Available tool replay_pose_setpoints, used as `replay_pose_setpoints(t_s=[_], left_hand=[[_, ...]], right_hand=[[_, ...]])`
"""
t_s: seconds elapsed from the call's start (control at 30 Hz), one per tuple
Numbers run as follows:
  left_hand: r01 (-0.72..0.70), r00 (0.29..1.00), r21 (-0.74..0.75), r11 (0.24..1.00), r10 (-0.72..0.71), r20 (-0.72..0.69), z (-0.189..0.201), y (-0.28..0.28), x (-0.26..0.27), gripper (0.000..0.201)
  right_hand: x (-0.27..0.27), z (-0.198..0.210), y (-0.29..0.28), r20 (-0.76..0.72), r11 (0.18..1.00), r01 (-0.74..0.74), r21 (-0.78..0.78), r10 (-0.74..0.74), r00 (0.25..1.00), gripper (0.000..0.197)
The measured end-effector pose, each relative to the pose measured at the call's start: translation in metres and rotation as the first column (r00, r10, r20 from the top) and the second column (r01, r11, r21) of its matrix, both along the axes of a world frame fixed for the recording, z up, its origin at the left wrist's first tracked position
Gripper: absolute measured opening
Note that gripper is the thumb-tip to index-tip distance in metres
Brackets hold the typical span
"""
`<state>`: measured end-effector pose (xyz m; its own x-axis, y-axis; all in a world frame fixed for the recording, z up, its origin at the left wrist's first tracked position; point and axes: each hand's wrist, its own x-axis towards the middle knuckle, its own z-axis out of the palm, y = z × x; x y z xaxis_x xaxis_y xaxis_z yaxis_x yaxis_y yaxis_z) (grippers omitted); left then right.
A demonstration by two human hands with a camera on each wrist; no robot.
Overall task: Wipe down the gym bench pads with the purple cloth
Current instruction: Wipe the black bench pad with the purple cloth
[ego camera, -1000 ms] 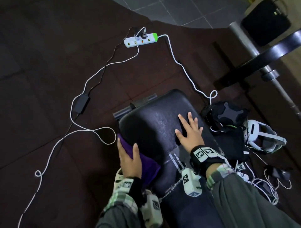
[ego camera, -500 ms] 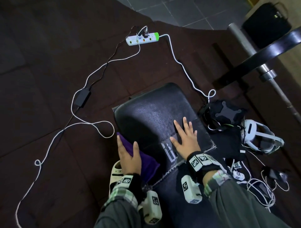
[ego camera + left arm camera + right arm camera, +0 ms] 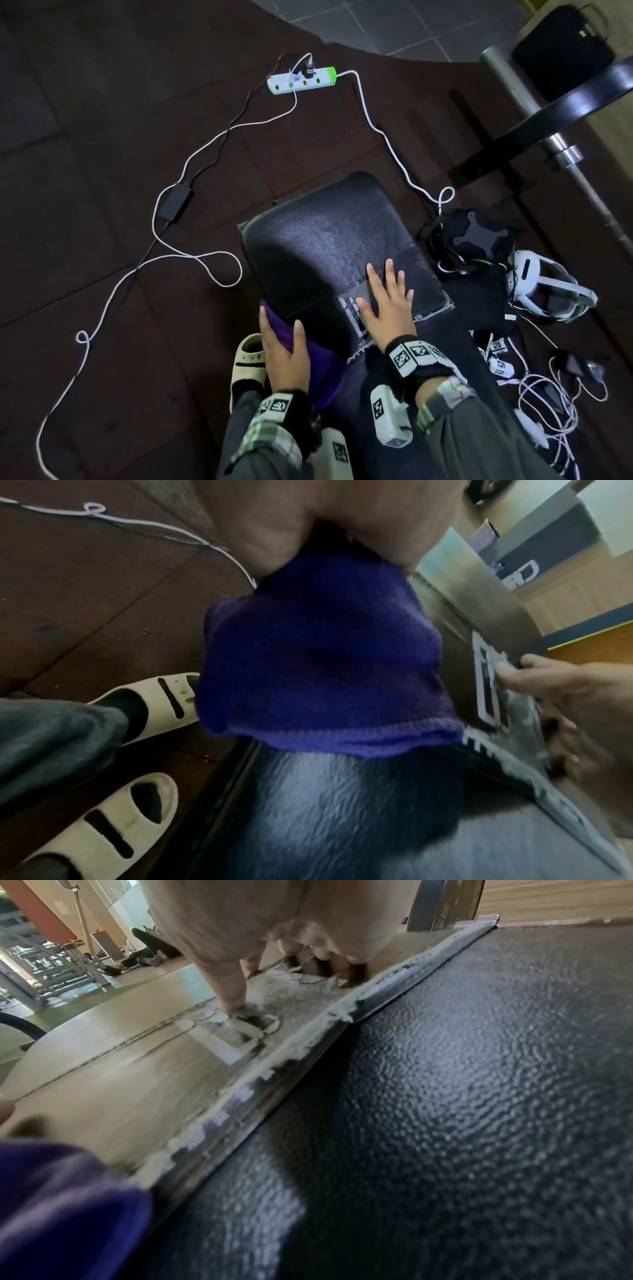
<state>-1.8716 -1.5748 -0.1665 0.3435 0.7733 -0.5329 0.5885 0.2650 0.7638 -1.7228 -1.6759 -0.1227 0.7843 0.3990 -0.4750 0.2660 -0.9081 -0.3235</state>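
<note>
Purple cloth (image 3: 318, 370) under left hand (image 3: 286, 356), seemingly against bench pad (image 3: 318, 246) edge.

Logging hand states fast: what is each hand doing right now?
Left hand: fingers straight, pressing the purple cloth against the side of the bench pad.
Right hand: open, flat on the pad.

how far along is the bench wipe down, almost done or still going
Mid-job, as far as the pictures show. In hand: the left hand presses the purple cloth flat against the left side edge of the bench pad, while the right hand rests open on top. Nothing proves which areas are already wiped. Probably left: the far end and right side.
</note>
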Motion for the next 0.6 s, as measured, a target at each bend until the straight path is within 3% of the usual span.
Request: replay_pose_setpoints(t_s=[0.13, 0.27, 0.4, 0.5, 0.6], left_hand=[[0.042, 0.998, -0.02, 0.999, -0.043, -0.04, 0.009, -0.017, -0.001, 0.077], [0.143, 0.98, -0.161, 0.976, -0.162, -0.113, 0.021, -0.046, -0.03, 0.078], [0.264, 0.935, -0.316, 0.911, -0.322, -0.147, 0.032, -0.036, -0.049, 0.075], [0.384, 0.866, -0.387, 0.838, -0.473, -0.165, 0.052, -0.012, -0.063, 0.065], [0.522, 0.719, -0.411, 0.747, -0.645, -0.259, 0.074, 0.022, -0.084, 0.06]], right_hand=[[-0.008, 0.0, -0.001, -0.013, 1.0, 0.027, -0.004, -0.027, 1.0, 0.065], [-0.012, 0.003, -0.001, -0.039, 0.999, 0.039, -0.031, -0.04, 0.998, 0.065], [-0.015, 0.011, -0.002, -0.112, 0.998, 0.004, -0.062, -0.011, 0.994, 0.067], [-0.027, 0.022, -0.011, -0.202, 0.998, -0.014, -0.063, 0.001, 0.979, 0.067], [-0.043, 0.039, -0.025, -0.304, 0.999, -0.038, -0.034, 0.025, 0.952, 0.065]])
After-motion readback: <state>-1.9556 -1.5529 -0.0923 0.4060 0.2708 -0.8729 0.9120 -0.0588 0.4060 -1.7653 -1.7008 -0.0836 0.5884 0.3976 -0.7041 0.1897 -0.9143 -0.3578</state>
